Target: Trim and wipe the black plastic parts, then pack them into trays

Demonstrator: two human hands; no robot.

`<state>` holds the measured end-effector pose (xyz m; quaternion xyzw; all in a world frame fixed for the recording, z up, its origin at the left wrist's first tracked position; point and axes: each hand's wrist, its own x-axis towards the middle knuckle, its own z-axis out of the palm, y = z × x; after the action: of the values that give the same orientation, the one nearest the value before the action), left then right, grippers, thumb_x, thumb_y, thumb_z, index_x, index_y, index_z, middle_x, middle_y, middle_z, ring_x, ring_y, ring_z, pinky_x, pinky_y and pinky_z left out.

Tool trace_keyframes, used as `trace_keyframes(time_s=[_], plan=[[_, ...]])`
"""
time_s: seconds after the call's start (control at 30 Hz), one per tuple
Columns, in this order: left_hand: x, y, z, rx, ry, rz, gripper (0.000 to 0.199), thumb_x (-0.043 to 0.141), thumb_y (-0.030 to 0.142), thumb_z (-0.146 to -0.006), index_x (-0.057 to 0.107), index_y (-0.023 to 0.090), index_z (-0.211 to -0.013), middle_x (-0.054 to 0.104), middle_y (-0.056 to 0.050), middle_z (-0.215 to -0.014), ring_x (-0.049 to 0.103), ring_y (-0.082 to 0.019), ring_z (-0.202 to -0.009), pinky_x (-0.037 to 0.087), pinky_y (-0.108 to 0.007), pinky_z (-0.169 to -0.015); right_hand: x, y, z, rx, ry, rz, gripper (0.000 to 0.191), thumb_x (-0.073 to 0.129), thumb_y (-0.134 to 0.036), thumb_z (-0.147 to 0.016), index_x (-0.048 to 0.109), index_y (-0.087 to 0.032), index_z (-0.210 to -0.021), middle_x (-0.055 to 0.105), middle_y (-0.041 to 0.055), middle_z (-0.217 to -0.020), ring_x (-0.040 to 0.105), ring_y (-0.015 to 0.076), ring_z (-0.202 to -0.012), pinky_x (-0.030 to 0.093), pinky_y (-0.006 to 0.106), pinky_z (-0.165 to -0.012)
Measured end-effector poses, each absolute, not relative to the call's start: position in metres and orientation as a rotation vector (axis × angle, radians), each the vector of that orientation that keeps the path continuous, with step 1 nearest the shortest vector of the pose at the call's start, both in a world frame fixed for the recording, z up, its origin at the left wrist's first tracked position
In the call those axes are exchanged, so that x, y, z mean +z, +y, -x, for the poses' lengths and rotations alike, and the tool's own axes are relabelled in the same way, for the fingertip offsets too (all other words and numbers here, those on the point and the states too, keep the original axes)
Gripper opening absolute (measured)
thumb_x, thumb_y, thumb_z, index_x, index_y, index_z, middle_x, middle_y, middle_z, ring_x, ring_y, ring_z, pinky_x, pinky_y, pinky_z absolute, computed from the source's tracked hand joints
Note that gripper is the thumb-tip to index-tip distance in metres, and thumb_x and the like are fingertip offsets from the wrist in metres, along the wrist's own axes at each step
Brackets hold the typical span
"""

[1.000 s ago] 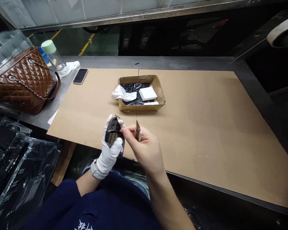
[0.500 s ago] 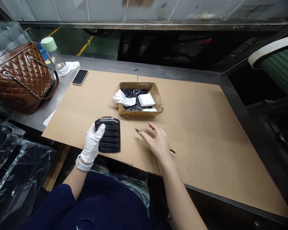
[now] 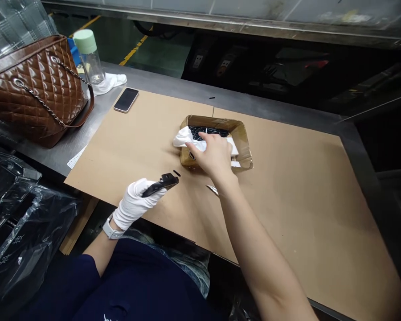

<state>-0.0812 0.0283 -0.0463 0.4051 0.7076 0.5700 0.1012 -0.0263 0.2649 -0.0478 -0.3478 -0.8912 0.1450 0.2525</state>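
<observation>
My left hand (image 3: 137, 203), in a white glove, grips a black plastic part (image 3: 158, 185) turned nearly edge-on above the front of the cardboard sheet. A small black strip (image 3: 176, 173) shows just beyond the part's far end. My bare right hand (image 3: 214, 154) is over the cardboard box (image 3: 243, 142), thumb and fingers apart, close to a white cloth (image 3: 183, 137) at the box's left side. Inside the box are many small black pieces (image 3: 195, 132) and white blocks (image 3: 234, 146), partly hidden by the hand. A thin pointed tool (image 3: 212, 189) lies on the cardboard, partly behind my right forearm.
A phone (image 3: 126, 99) lies at the sheet's far left corner. Beyond it stand a brown quilted handbag (image 3: 36, 89) and a bottle with a green cap (image 3: 88, 55) beside a white cloth (image 3: 112, 82). Plastic-wrapped black items (image 3: 23, 236) are at the lower left.
My right hand has moved forward from the pointed tool to over the box. My left hand has tilted the black part from its ribbed face showing to nearly edge-on. The view has shifted.
</observation>
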Motion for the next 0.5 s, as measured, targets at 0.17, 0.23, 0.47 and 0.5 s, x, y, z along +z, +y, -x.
trace_keyframes(time_s=[0.17, 0.23, 0.47, 0.5], plan=[[-0.055, 0.020, 0.086, 1.805, 1.875, -0.691, 0.023, 0.066, 0.039, -0.075, 0.066, 0.016, -0.078, 0.066, -0.003, -0.074, 0.060, -0.015, -0.070, 0.051, -0.026, -0.070, -0.041, 0.273, 0.052, 0.538, -2.396, 0.877, 0.017, 0.056, -0.031, -0.079, 0.052, -0.021, -0.067, 0.063, 0.0129, -0.085, 0.054, 0.0305, -0.094, 0.034, 0.054, -0.091], [-0.061, 0.016, 0.088, 1.848, 1.794, -0.600, 0.026, 0.067, 0.041, -0.075, 0.066, 0.016, -0.081, 0.067, -0.003, -0.079, 0.061, -0.016, -0.075, 0.051, -0.028, -0.075, -0.030, 0.266, 0.047, 0.587, -2.345, 0.758, 0.013, 0.049, -0.031, -0.084, 0.051, -0.022, -0.074, 0.062, 0.0143, -0.101, 0.052, 0.0288, -0.105, 0.033, 0.050, -0.096], [-0.070, 0.017, 0.089, 1.841, 1.918, -0.557, 0.025, 0.069, 0.041, -0.072, 0.062, 0.017, -0.069, 0.065, -0.001, -0.068, 0.060, -0.014, -0.065, 0.052, -0.027, -0.069, -0.027, 0.169, 0.002, 0.996, -2.421, 0.214, 0.017, 0.042, -0.026, -0.089, 0.048, -0.021, -0.105, 0.065, 0.0117, -0.113, 0.061, 0.0230, -0.107, 0.050, 0.040, -0.085], [-0.070, 0.018, 0.088, 1.842, 1.878, -0.559, 0.024, 0.069, 0.040, -0.072, 0.064, 0.017, -0.072, 0.068, -0.002, -0.072, 0.062, -0.015, -0.069, 0.052, -0.028, -0.072, -0.032, 0.152, -0.001, 0.976, -2.440, 0.178, 0.028, 0.043, -0.027, -0.090, 0.046, -0.020, -0.117, 0.060, 0.0146, -0.123, 0.055, 0.0247, -0.117, 0.048, 0.043, -0.091]])
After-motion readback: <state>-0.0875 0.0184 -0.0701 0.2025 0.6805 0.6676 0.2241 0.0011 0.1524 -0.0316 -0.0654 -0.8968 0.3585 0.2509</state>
